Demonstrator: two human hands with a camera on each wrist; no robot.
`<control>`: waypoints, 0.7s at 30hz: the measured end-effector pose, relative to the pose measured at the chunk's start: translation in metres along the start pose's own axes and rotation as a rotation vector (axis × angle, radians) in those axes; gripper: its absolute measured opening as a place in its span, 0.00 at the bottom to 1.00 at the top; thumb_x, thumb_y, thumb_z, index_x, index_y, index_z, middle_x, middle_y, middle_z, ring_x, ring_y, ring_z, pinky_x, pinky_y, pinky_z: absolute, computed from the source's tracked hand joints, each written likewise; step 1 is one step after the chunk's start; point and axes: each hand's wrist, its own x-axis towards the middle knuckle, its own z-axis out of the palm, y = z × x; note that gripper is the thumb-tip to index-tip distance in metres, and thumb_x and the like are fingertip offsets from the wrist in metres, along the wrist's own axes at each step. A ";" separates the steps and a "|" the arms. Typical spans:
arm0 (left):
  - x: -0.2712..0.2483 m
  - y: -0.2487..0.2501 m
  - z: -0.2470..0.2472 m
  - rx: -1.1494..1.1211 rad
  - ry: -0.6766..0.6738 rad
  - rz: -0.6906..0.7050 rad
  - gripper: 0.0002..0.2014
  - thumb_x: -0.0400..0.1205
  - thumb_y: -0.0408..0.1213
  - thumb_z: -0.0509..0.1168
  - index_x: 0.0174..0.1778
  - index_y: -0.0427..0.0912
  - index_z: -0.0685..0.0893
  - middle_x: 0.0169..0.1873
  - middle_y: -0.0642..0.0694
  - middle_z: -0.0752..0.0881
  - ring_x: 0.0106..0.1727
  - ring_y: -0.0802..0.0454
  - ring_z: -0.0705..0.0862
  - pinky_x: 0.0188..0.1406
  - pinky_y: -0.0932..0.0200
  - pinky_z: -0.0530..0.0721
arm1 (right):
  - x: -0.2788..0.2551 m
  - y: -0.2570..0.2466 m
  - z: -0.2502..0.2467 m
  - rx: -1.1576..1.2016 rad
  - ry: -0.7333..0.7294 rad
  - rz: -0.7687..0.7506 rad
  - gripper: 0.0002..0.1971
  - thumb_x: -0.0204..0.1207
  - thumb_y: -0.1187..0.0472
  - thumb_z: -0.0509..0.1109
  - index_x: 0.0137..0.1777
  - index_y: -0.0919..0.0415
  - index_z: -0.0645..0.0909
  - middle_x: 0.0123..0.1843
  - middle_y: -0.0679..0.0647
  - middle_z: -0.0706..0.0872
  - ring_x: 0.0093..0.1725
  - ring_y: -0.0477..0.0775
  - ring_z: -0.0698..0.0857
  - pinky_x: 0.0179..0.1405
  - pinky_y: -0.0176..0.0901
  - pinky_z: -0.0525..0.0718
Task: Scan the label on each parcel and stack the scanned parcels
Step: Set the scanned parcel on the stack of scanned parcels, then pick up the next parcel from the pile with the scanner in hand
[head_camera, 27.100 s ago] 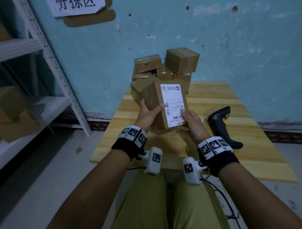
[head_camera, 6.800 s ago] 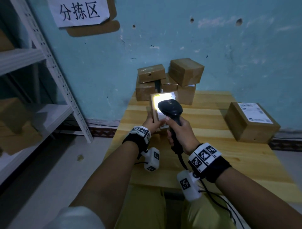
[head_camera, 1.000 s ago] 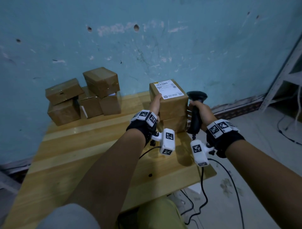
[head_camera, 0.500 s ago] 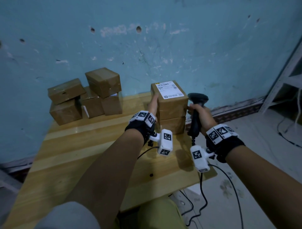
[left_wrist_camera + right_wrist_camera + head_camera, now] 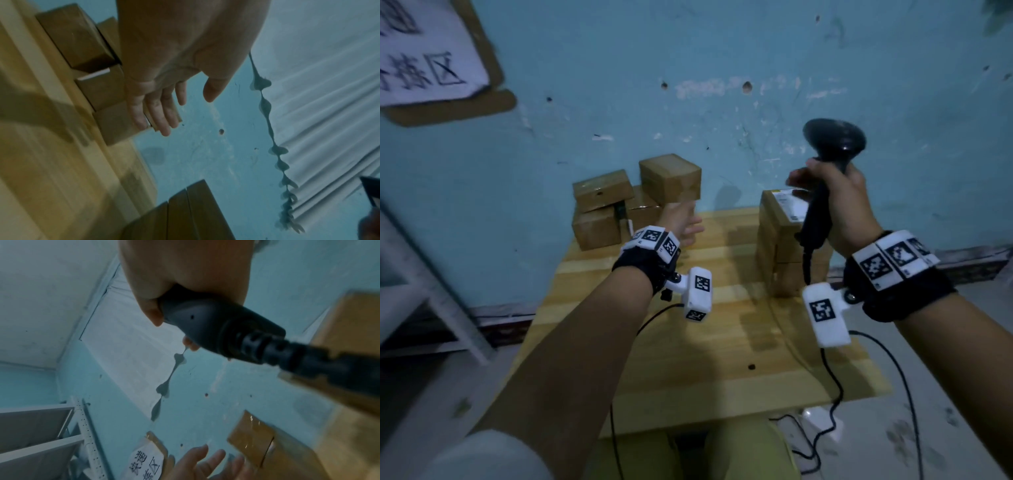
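Several brown cardboard parcels (image 5: 640, 202) are piled against the blue wall at the back of the wooden table (image 5: 705, 342). My left hand (image 5: 681, 219) reaches towards that pile with straight, spread fingers (image 5: 160, 112) and holds nothing. At the table's right stands a stack of parcels (image 5: 780, 240), the top one showing a white label (image 5: 789, 202). My right hand (image 5: 839, 205) grips the black barcode scanner (image 5: 832, 144) upright, raised in front of that stack; its handle (image 5: 216, 327) fills the right wrist view.
The scanner's black cable (image 5: 835, 383) hangs from the handle over the table's right front edge to the floor. A white metal shelf rack (image 5: 431, 308) stands left of the table. A paper sign (image 5: 424, 58) hangs on the wall at upper left.
My left hand has let go of the labelled parcel on the right stack and moved left towards the back pile. My right hand has lifted the scanner higher. The head view swung left.
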 end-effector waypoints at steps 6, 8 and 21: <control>0.006 -0.007 -0.056 -0.012 0.069 -0.027 0.14 0.86 0.36 0.53 0.67 0.42 0.72 0.37 0.47 0.81 0.38 0.54 0.81 0.52 0.54 0.77 | 0.008 0.050 0.063 -0.080 -0.097 0.266 0.07 0.80 0.68 0.62 0.39 0.60 0.72 0.29 0.55 0.81 0.18 0.45 0.83 0.22 0.33 0.80; 0.012 -0.008 -0.073 -0.007 0.117 -0.051 0.08 0.86 0.35 0.53 0.60 0.43 0.72 0.36 0.48 0.80 0.35 0.54 0.80 0.41 0.59 0.76 | 0.017 0.067 0.075 -0.099 -0.090 0.328 0.07 0.79 0.66 0.64 0.39 0.60 0.72 0.29 0.55 0.79 0.17 0.45 0.78 0.20 0.33 0.77; 0.101 0.009 -0.081 0.088 0.084 -0.188 0.40 0.77 0.64 0.59 0.77 0.39 0.65 0.72 0.37 0.74 0.70 0.38 0.78 0.61 0.46 0.80 | 0.099 0.179 0.098 -0.219 0.079 0.430 0.07 0.73 0.62 0.70 0.46 0.64 0.75 0.30 0.54 0.77 0.31 0.52 0.77 0.39 0.48 0.75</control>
